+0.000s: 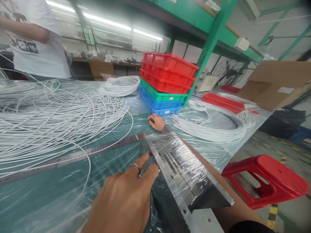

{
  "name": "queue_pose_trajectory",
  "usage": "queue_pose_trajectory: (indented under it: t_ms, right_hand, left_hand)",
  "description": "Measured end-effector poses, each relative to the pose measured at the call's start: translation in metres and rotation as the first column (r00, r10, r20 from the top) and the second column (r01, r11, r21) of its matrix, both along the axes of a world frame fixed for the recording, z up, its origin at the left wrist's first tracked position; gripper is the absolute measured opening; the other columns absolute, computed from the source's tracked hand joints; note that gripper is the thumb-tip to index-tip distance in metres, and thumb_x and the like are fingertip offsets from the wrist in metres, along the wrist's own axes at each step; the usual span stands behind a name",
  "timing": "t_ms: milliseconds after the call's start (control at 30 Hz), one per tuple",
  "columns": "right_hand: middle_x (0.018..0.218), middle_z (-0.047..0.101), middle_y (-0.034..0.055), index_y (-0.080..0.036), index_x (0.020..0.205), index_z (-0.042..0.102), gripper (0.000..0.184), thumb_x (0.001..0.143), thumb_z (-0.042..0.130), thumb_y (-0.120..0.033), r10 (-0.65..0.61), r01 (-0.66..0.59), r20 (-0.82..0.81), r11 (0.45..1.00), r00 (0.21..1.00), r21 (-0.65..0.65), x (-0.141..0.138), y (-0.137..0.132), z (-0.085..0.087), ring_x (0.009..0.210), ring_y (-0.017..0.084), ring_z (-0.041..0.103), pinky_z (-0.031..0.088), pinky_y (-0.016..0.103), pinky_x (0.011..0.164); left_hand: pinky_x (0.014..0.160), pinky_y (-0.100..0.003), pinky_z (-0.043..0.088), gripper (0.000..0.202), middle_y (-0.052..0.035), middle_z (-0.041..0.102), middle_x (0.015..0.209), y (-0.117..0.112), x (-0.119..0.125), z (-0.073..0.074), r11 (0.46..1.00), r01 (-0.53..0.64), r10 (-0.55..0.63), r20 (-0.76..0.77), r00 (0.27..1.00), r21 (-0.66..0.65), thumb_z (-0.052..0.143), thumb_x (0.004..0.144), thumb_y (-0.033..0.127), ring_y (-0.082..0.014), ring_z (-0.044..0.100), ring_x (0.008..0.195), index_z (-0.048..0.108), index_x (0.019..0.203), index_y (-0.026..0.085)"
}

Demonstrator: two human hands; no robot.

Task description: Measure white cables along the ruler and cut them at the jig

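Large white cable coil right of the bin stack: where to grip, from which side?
Probably the near band of the coil, from above on the near side, fingers wrapping over into its open middle: strands run side by side there, lying flat.

Lt: fluor. tubes (107, 21) are glowing in slanting row, upper L. Green steel shelving (184, 13) is spanning top ctr to upper R; its post (208, 51) is cutting diag. thru frame R of ctr. Socket box (241, 44) is sitting on shelf edge, upper R. Pale wall (239, 22) is showing behind. Bench (123, 64) is lining back, upper L–ctr. Red stool (279, 176) is standing on greyish floor (257, 147), lower R; yel/blk tape (272, 216) is marking floor there. Film-covered green tabletop (68, 184) is filling lower L.
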State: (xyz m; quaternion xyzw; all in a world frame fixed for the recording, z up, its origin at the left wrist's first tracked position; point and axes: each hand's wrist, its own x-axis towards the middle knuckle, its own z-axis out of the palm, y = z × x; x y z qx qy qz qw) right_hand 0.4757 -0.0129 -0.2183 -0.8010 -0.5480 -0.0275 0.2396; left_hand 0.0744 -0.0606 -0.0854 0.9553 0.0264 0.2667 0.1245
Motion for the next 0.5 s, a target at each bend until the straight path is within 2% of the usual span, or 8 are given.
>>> queue_pose_trajectory:
  t_ms: [200, 367, 500]
  right_hand:
    - [0.119, 0.064, 0.0058, -0.017, 0.118, 0.069, 0.019, 0.100, 0.062, -0.021, 0.015, -0.015, 0.009, 1.000, 1.000, 0.003, 0.0006, -0.0012, 0.0005, 0.093, 0.016, 0.062, 0.053, 0.031, 0.091]
    - [0.119, 0.064, 0.0062, -0.017, 0.117, 0.069, 0.020, 0.098, 0.062, -0.018, 0.011, -0.011, 0.015, 1.000, 1.000, 0.006, -0.0013, -0.0017, 0.0004, 0.094, 0.017, 0.062, 0.053, 0.033, 0.092]
    - [0.114, 0.064, 0.0063, -0.018, 0.115, 0.071, 0.024, 0.095, 0.058, -0.015, -0.007, 0.007, 0.011, 1.000, 1.000, 0.017, -0.0030, -0.0016, 0.0003, 0.093, 0.018, 0.063, 0.052, 0.032, 0.091]
  left_hand:
    - [0.064, -0.029, 0.066, 0.038, -0.0092, 0.072, 0.123, -0.0022, -0.0012, -0.0031, 0.999, -0.016, 0.016, 0.013, 1.000, 0.048, 0.038, 0.090, 0.006, -0.0169, 0.071, 0.064, 0.070, 0.105, 0.021]
    - [0.057, -0.026, 0.063, 0.041, -0.0104, 0.075, 0.113, -0.0041, -0.0002, -0.0065, 0.993, -0.024, 0.012, 0.109, 0.994, 0.113, 0.037, 0.088, 0.002, -0.0141, 0.063, 0.050, 0.067, 0.111, 0.019]
    - [0.046, -0.029, 0.059, 0.036, -0.0151, 0.072, 0.123, -0.0099, 0.0026, -0.0054, 0.986, -0.041, 0.018, 0.139, 0.990, 0.163, 0.038, 0.085, 0.002, -0.0177, 0.067, 0.053, 0.061, 0.110, 0.016]
